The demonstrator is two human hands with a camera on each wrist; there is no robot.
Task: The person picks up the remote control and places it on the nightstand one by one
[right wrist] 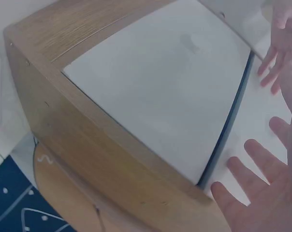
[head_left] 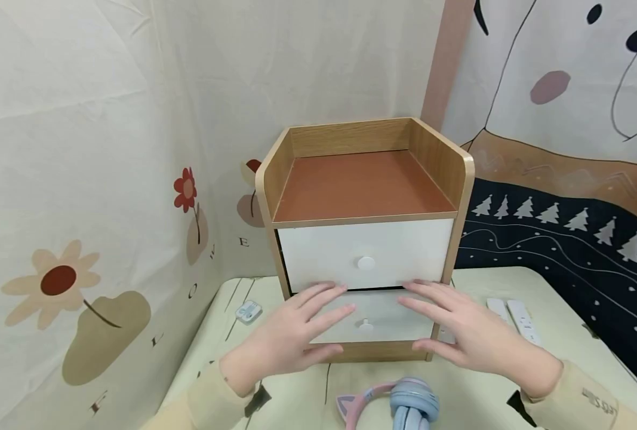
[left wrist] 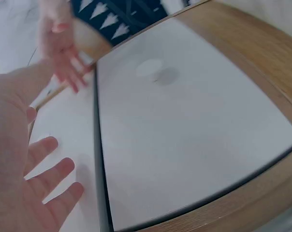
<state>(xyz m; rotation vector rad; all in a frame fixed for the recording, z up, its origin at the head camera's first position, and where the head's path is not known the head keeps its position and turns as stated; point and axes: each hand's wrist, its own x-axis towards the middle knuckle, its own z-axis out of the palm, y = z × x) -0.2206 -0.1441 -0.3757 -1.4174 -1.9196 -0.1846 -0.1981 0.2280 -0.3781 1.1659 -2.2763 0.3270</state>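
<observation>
A small wooden cabinet (head_left: 369, 185) with a raised rim stands before me in the head view. It has a white upper drawer (head_left: 320, 254) and a white lower drawer (head_left: 379, 307), each with a round knob; both look closed. My left hand (head_left: 291, 331) is at the lower drawer's left side, fingers spread and nearly straight. Mirroring it on the right, my right hand (head_left: 465, 325) has its fingers spread too. Neither holds anything. The wrist views show the left fingers (left wrist: 51, 176) and right fingers (right wrist: 247, 179) near the drawer fronts; whether they touch, I cannot tell.
Headphones (head_left: 415, 397) in pink and blue, with a cat ear, lie on the pale covered surface in front of the cabinet. A small pale case (head_left: 249, 312) is to the left. White power strips (head_left: 522, 322) lie to the right. Printed curtains (head_left: 108, 149) hang behind.
</observation>
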